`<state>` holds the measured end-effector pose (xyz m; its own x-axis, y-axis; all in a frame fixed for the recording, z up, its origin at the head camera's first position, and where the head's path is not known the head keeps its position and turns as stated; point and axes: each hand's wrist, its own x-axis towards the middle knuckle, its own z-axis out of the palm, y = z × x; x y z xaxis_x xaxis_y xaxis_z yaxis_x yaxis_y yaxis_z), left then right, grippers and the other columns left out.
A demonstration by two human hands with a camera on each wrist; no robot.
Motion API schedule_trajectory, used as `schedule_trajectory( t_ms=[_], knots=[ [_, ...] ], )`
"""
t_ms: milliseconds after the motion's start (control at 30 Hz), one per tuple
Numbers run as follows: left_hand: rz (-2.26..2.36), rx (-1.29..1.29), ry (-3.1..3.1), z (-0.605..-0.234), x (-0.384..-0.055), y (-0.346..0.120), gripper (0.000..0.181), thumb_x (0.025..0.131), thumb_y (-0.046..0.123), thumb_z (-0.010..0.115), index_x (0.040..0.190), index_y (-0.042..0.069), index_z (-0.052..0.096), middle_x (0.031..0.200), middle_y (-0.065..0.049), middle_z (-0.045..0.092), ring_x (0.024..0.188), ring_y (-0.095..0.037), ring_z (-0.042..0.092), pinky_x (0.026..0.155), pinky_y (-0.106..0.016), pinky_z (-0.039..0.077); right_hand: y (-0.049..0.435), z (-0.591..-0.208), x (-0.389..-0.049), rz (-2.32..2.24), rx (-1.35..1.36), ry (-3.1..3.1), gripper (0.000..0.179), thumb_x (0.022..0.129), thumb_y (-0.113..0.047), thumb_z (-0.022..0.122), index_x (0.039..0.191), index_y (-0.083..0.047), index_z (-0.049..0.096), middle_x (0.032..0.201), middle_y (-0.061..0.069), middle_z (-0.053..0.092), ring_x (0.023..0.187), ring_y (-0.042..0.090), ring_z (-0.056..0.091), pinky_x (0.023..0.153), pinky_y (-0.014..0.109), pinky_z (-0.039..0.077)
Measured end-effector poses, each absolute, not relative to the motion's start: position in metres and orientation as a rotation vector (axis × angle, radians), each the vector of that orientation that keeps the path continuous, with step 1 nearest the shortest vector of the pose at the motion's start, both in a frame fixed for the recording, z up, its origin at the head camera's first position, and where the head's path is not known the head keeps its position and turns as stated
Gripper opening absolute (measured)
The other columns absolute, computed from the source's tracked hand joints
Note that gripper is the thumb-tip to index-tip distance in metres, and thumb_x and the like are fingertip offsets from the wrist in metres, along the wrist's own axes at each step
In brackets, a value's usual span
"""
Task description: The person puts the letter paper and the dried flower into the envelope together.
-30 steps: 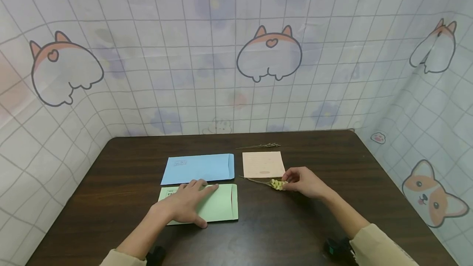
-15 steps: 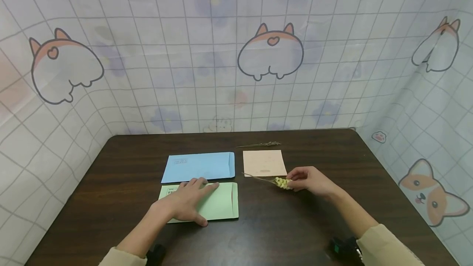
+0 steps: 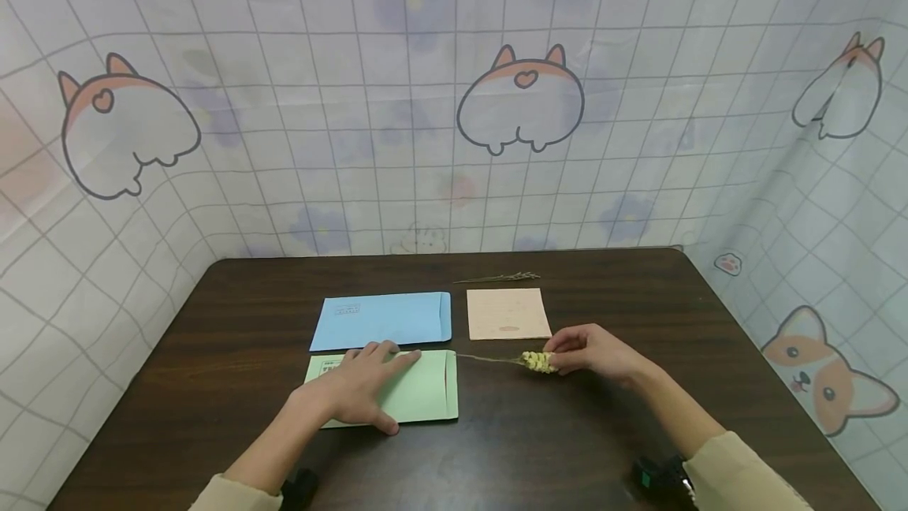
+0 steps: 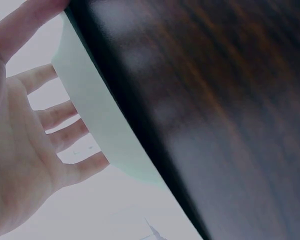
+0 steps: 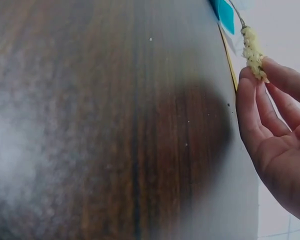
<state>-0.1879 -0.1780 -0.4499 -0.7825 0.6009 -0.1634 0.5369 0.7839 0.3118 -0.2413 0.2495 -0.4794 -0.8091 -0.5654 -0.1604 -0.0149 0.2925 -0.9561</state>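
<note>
My left hand (image 3: pixel 352 391) lies with spread fingers on a pale green envelope (image 3: pixel 418 393), its flap side to the right. In the left wrist view the green envelope (image 4: pixel 92 100) shows as a thin edge under the fingers. My right hand (image 3: pixel 592 353) pinches the head of a yellow dried flower sprig (image 3: pixel 537 362) between thumb and fingers. The sprig's thin stem points left, its tip at the green envelope's right edge. In the right wrist view the yellow flower head (image 5: pixel 253 52) sits between the fingertips (image 5: pixel 247 75).
Behind the green envelope lies a blue envelope (image 3: pixel 383 320). To its right is a beige card (image 3: pixel 506 314), with another thin dried sprig (image 3: pixel 500 278) behind it. All rest on a dark wooden table (image 3: pixel 234 353). A patterned cloth (image 3: pixel 369 117) hangs around the table.
My right hand has shifted slightly right, then a little toward me with the flower sprig. The stem has swung from slanting up by the card to nearly level. The left hand stays put.
</note>
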Motion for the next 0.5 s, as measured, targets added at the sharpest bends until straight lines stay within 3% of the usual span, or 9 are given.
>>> schedule_trajectory(
  t_ms=[500],
  knots=[
    [0.367,0.895,2.728,-0.452,-0.188,-0.178,0.100,0.074,0.046,0.090,0.158,0.018,0.042,0.141,-0.008,0.045,0.126,-0.031,0.044,0.102,-0.059,0.035,0.221,-0.476,-0.240,-1.488,-0.572,2.041,0.027,0.099,-0.012,0.070,0.118,0.007,0.067,0.107,0.013,0.071,0.097,0.027,0.069,0.084,0.041,0.058]
  ],
)
